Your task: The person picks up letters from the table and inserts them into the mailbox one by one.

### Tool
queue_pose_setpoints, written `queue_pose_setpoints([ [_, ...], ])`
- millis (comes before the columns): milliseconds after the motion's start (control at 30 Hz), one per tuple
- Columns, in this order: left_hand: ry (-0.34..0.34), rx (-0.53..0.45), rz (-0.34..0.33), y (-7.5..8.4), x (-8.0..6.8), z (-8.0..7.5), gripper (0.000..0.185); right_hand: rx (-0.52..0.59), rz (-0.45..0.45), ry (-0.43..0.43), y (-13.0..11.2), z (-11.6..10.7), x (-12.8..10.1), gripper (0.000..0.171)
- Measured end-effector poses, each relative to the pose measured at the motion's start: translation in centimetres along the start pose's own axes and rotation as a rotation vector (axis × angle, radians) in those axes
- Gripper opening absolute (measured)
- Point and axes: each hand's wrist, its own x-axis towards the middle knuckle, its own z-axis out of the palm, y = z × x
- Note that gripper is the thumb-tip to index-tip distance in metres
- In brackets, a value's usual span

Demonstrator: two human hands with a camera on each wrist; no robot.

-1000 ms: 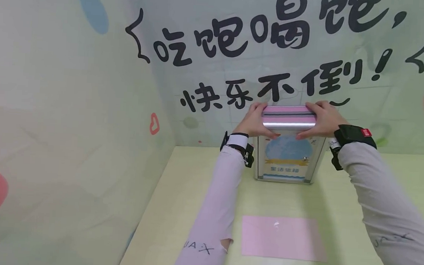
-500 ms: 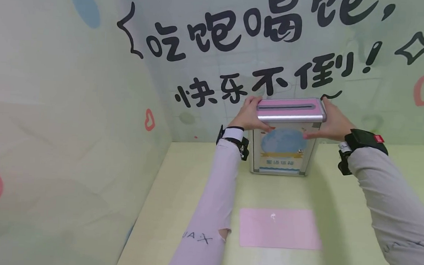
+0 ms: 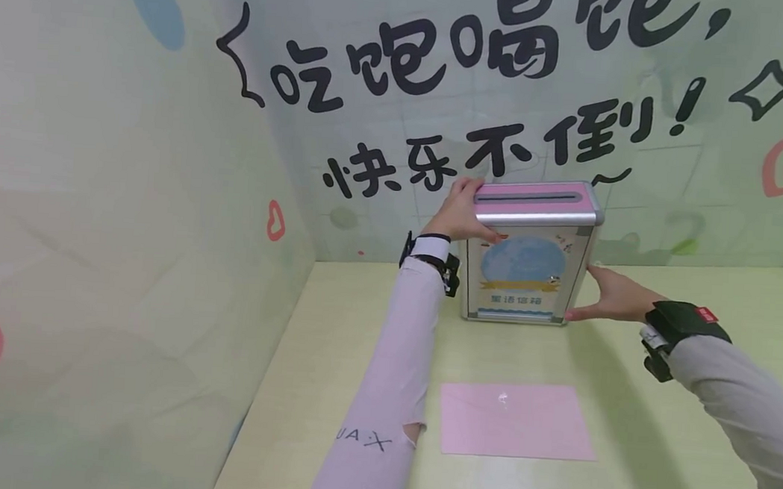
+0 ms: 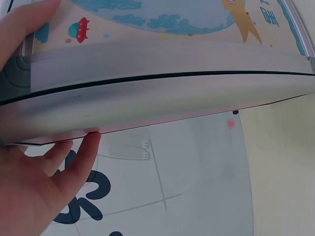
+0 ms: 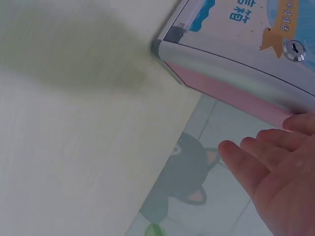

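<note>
At the back of the pale yellow-green surface (image 3: 329, 390), close to the wall (image 3: 379, 221), stands an upright box (image 3: 527, 279) of brushed metal with rounded corners. Its top is pink with a long dark slot (image 3: 527, 197), and its glossy front panel bears a blue round picture, a gold ribbon and a small keyhole (image 5: 294, 48).

The left hand (image 3: 459, 213) grips the box at its upper left corner: the thumb lies across the front just under the metal lid band, and the other fingers (image 4: 81, 160) are curled behind the top edge, so they are clamped on the box. The right hand (image 3: 613, 295) lies flat against the lower right side, with its fingers (image 5: 246, 167) straight and slightly apart, the thumb pointing toward the bottom corner.

Nearer the person, well apart from the box, a flat pink envelope (image 3: 517, 420) lies on the surface, rectangular and smooth, with a small shiny spot near its top edge. Both forearms wear light sleeves and black wrist straps.
</note>
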Motion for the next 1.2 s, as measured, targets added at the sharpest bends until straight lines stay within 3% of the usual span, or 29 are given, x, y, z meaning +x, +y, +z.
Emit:
queue_pose_setpoints([
  [233,0.000,0.002,0.012,0.2,-0.1,-0.4,0.106,-0.148,0.017,-0.111,0.6,2.3,-1.3,0.100],
  [567,0.015,0.006,0.013,-0.4,0.2,-0.3,0.107,-0.124,-0.046,-0.234,-0.1,7.6,-2.6,0.106],
  [833,0.024,-0.004,0.029,-0.4,0.4,0.1,0.107,-0.222,-0.102,-0.261,-0.7,11.5,-2.9,0.111],
  [1200,0.030,-0.012,0.024,-0.6,0.2,0.3,0.106,-0.416,-0.267,-0.185,-0.3,16.0,-3.3,0.117],
])
